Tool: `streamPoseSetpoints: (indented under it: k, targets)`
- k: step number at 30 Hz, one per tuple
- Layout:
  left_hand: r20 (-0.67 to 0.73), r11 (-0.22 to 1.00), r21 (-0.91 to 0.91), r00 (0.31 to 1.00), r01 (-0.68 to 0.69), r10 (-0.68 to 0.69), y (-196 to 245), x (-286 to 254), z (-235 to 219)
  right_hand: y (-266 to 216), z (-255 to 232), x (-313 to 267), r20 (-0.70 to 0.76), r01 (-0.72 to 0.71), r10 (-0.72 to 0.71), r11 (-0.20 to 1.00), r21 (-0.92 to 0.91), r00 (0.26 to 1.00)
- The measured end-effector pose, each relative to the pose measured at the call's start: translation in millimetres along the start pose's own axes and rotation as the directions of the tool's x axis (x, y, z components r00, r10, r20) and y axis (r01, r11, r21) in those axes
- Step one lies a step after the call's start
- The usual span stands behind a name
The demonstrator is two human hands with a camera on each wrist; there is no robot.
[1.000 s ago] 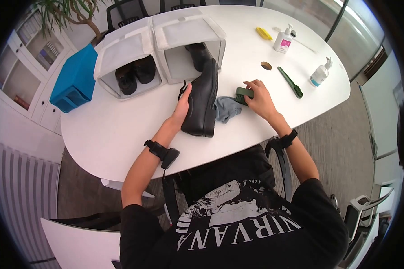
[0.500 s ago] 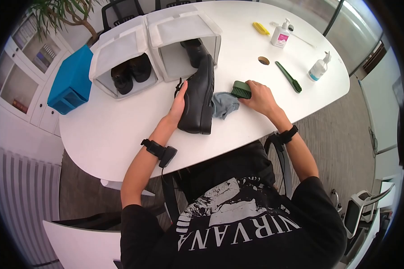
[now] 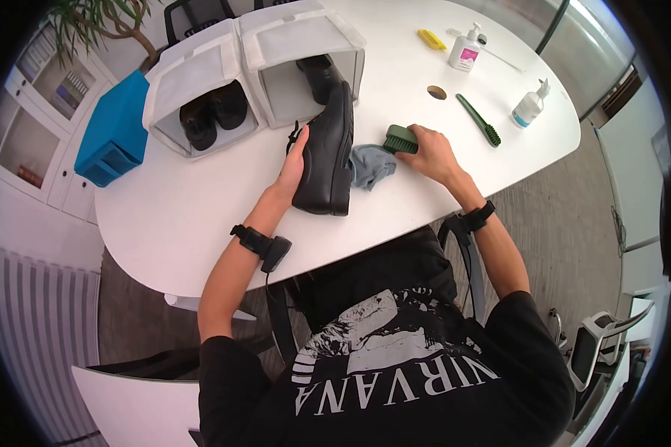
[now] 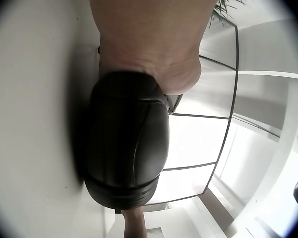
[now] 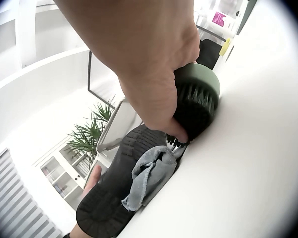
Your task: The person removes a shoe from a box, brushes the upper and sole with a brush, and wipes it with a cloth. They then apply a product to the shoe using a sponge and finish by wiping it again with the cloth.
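Observation:
A black leather lace-up shoe (image 3: 323, 160) lies on its side on the white table, its heel towards the person and its sole facing right. My left hand (image 3: 289, 170) holds it along the upper, thumb along the edge, the other fingers mostly hidden. In the left wrist view the heel end of the shoe (image 4: 129, 139) fills the middle. My right hand (image 3: 431, 153) grips a green scrub brush (image 3: 401, 139) by its back, dark bristles showing towards the person. Between shoe and brush lies a crumpled grey-blue cloth (image 3: 371, 166), right against the sole.
Two white open-fronted shoe boxes (image 3: 294, 39) stand behind, holding black shoes (image 3: 214, 113). To the left is a blue box (image 3: 112, 128). At the right are a long green brush (image 3: 479, 121), two pump bottles (image 3: 464, 49) and a yellow item (image 3: 431, 39), near a round table hole (image 3: 436, 92).
My right hand has turned the green brush, so its bristles now face the person, and settled beside the cloth. My left hand keeps the shoe in place. The head view has shifted slightly.

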State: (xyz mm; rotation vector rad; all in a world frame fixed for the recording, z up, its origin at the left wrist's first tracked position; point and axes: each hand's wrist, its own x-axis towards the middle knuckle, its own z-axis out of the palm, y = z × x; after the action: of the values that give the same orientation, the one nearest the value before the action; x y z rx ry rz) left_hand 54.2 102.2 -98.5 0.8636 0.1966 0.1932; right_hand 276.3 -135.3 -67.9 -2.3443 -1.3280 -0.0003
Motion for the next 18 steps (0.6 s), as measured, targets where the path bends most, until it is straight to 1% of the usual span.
streamPoseSetpoints:
  k: [3,6,9,13,15,18]
  targets:
    - [-0.023,1.000,0.014,1.000,0.009,-0.009,0,0,-1,-3,-4,-1,0.004,0.035,-0.035,0.999,0.002,0.999]
    - [-0.022,1.000,0.011,1.000,0.017,-0.017,1,-2,4,4,11,-1,-0.067,0.031,-0.024,0.995,0.093,0.997]
    - [-0.039,1.000,0.029,0.999,0.004,-0.003,2,-2,4,6,14,-4,-0.112,0.075,-0.070,0.996,0.047,0.991]
    - [-0.040,0.999,0.030,0.999,0.032,-0.031,1,0,-1,0,10,-5,-0.082,0.066,-0.067,0.998,-0.012,0.994]
    - [-0.033,0.999,0.032,0.999,0.011,-0.010,0,1,-1,0,12,-4,-0.091,0.077,-0.080,0.996,-0.041,0.993]
    - [-0.018,1.000,0.024,1.000,-0.004,0.004,0,1,-1,-5,7,-4,-0.044,0.014,-0.016,0.999,-0.045,0.999]
